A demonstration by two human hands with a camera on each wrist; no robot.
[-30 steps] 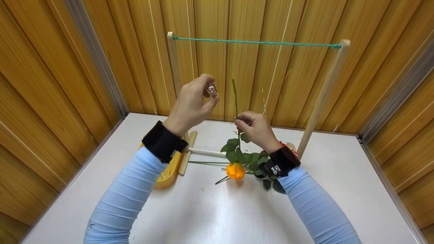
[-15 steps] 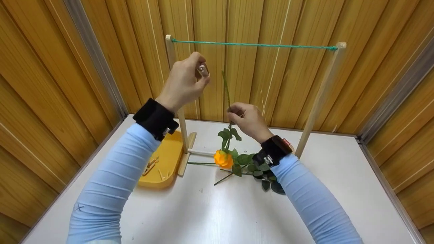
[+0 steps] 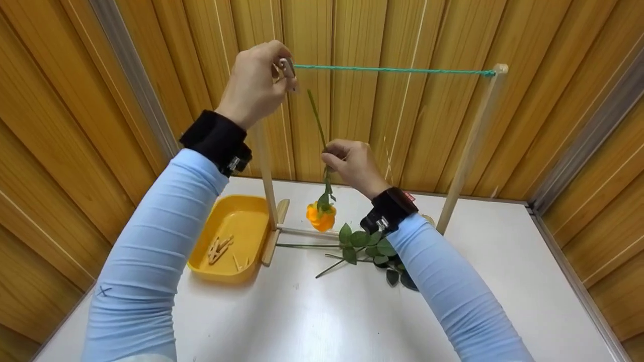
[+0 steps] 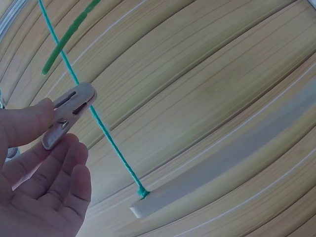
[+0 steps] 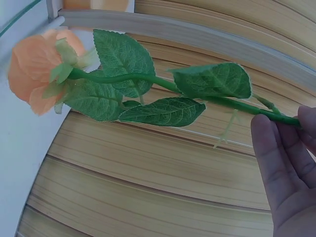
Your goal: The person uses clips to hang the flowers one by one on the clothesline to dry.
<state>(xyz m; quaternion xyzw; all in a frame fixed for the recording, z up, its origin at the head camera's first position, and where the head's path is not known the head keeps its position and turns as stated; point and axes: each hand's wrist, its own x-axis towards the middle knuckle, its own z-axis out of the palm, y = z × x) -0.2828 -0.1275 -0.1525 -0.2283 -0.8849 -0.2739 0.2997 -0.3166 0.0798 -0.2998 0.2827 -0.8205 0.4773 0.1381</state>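
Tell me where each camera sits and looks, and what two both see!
Head: on the person's head, looking forward and down at the left hand and right hand; both blue sleeves show.
Left wrist: on that wrist, looking at the clothespin and green string; left hand shows.
Right wrist: on that wrist, facing the flower; right hand shows.
Head and left wrist both show the clothespin and green string.
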